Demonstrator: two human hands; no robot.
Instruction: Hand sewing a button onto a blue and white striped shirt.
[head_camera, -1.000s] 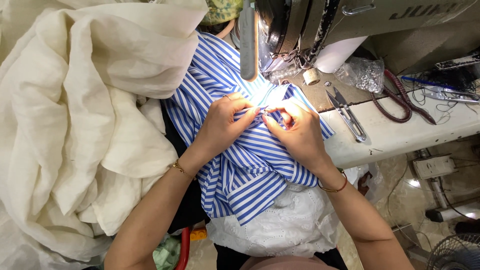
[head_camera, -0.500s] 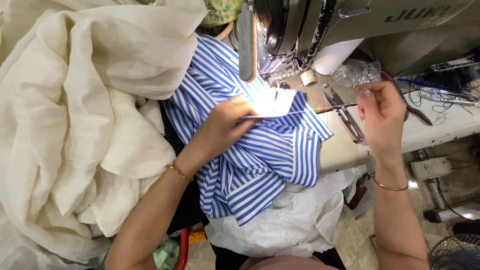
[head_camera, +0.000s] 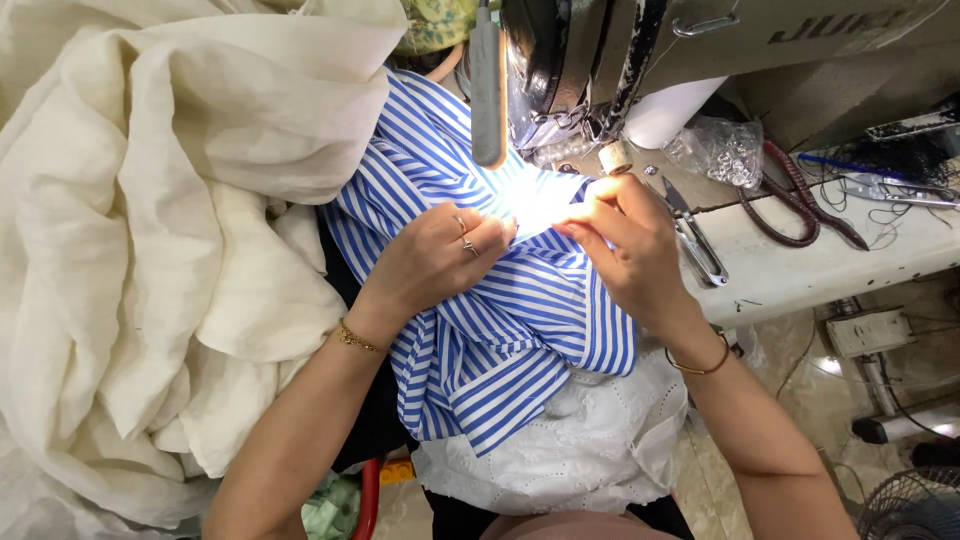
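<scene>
Head view, item by item. Blue-and-white striped fabric (head_camera: 500, 330) — centre of the frame, draped from under the sewing machine head (head_camera: 580, 70) down over your lap. Your left hand (head_camera: 430, 262) rests on the stripes, fingers together, pressing the cloth just left of the bright lit patch. Your right hand (head_camera: 625, 245) — grip pinched shut on the fabric edge at that patch. Cream cloth (head_camera: 150, 230) heaped across the left of the frame. Thread snips (head_camera: 695, 240) on the white surface (head_camera: 800, 265), right of your right hand.
</scene>
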